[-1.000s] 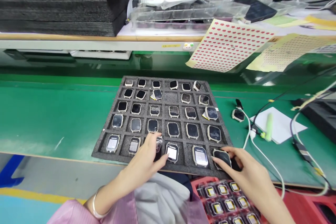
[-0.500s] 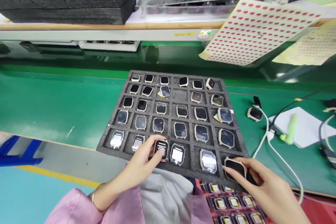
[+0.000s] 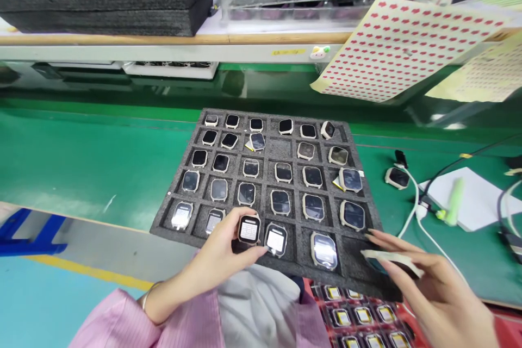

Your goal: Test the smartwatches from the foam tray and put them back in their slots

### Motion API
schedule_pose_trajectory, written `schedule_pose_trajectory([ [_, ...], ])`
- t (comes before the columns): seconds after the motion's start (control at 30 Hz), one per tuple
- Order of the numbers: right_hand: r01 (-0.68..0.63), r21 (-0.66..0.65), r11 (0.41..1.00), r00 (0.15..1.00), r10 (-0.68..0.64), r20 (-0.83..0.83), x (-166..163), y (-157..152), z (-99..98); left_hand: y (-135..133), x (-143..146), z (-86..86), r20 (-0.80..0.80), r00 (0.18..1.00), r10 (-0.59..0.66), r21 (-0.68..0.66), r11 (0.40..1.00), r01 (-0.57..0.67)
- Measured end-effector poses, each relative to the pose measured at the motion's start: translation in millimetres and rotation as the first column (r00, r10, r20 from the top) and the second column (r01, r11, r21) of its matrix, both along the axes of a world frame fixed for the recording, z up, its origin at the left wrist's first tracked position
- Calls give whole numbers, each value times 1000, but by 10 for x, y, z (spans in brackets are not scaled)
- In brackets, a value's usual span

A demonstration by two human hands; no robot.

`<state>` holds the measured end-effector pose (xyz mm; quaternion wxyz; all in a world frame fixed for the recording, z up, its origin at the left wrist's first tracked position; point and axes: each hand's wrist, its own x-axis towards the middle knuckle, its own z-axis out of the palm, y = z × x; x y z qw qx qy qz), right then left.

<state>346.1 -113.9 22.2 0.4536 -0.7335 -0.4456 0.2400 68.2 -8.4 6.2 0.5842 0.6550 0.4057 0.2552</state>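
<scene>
A black foam tray (image 3: 294, 231) with rows of square smartwatches lies on the green table. My left hand (image 3: 222, 247) is at its front edge, fingers curled around the left side and top of a smartwatch (image 3: 249, 229) with a lit white screen. The left thumb stretches below that watch, towards a neighbouring lit smartwatch (image 3: 276, 240). At the front right corner, my right hand (image 3: 434, 277) pinches another smartwatch (image 3: 397, 261) between thumb and fingers. This one is tilted nearly edge-on above its compartment, its screen mostly hidden from me.
Below the tray, a red tray (image 3: 377, 326) holds more watches. On the right lie a smartwatch (image 3: 397, 178), white cables (image 3: 411, 212), white paper (image 3: 477, 196) and a light green tool (image 3: 453, 201). A sticker sheet (image 3: 408, 49) hangs from the shelf (image 3: 163, 53); black foam (image 3: 98, 0) is stacked above.
My right hand has lifted and tilted its smartwatch up and rightward out of the corner compartment. The left thumb has slid off its watch's screen, which changed from dark with text to mostly white.
</scene>
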Motion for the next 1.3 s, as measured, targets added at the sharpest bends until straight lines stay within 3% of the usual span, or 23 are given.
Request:
schedule_pose_trajectory([
  [0.13,275,62,960,942,-255,-218,-179,55,146,-88,27,14,-313,948,-57,342,925,169],
  [0.2,305,40,952,913,-280,-296,-133,95,122,-118,29,58,-445,896,-1,471,850,235],
  [0.33,167,-15,986,833,-149,-532,15,244,72,89,-150,259,-565,789,243,644,728,237],
  [0.37,125,-15,992,821,-112,-560,23,287,83,199,-231,307,-578,729,367,682,708,183],
  [0.43,69,-6,998,811,-60,-582,-2,366,126,447,-393,353,-613,534,582,733,672,109],
  [0.47,62,2,998,812,-49,-581,-26,398,151,566,-462,342,-651,453,609,721,683,117],
  [0.53,42,8,999,810,-30,-585,-71,448,188,757,-554,262,-706,403,582,675,725,135],
  [0.63,-14,30,999,789,29,-614,-85,512,198,888,-611,86,-699,458,549,660,743,117],
  [0.73,-116,116,986,725,164,-669,-37,607,192,911,-647,14,-591,657,468,620,785,-2],
  [0.83,-270,186,945,625,318,-713,8,761,229,966,-626,124,-340,909,240,436,897,-73],
  [0.9,-380,221,898,544,410,-732,3,901,280,1039,-530,268,-144,985,93,235,970,-57],
  [0.97,-461,258,849,471,481,-739,-37,1064,337,1126,-364,419,35,999,21,12,1000,-22],
  [1.03,-506,288,813,425,525,-737,-103,1235,384,1216,-160,533,182,983,16,-121,993,6],
  [1.17,-535,330,778,367,566,-738,-251,1530,388,1369,187,563,334,942,42,-201,979,27],
  [1.3,-543,319,777,328,546,-771,-332,1675,254,1429,286,419,290,955,57,-190,982,-1],
])
